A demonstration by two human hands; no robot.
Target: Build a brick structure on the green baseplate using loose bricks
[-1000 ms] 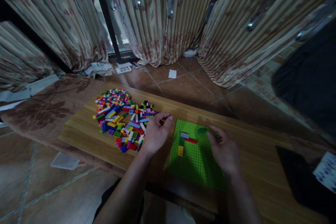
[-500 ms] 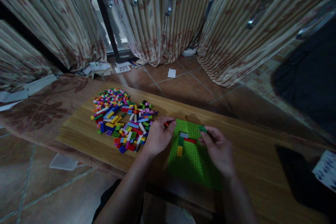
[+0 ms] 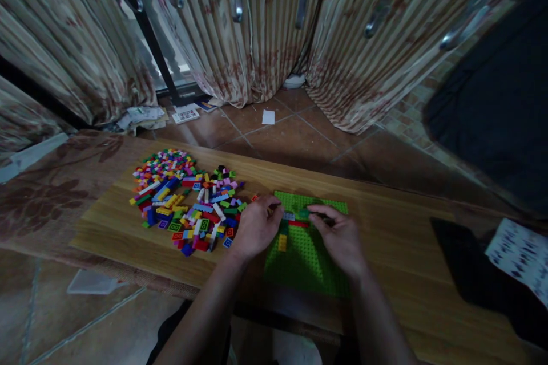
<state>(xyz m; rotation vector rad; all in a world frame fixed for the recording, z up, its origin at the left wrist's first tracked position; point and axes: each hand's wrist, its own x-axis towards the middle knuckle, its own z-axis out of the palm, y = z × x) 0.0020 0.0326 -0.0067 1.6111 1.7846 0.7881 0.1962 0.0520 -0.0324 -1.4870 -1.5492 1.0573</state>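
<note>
A bright green baseplate (image 3: pixel 306 274) lies on the wooden board. On its upper part are a pale grey-blue brick (image 3: pixel 289 216), a thin red brick (image 3: pixel 298 224) and a yellow brick (image 3: pixel 282 243), joined in a small group. My right hand (image 3: pixel 342 236) pinches a dark green brick (image 3: pixel 303 214) just above the red one; whether it touches the plate I cannot tell. At the plate's left edge, my left hand (image 3: pixel 258 229) has its thumb and fingers closed together near the grey-blue brick. What those fingers hold, if anything, is hidden.
Left of the plate spreads a large pile of loose coloured bricks (image 3: pixel 199 205). A dark flat object (image 3: pixel 460 262) and a printed sheet (image 3: pixel 520 256) lie at the right. Beyond the board (image 3: pixel 385 211) are a tiled floor and striped curtains (image 3: pixel 257 40).
My right hand has moved left and inward, bringing the green brick from the plate's upper right to the brick group. My left hand stays by the plate's left edge. The view has shifted slightly.
</note>
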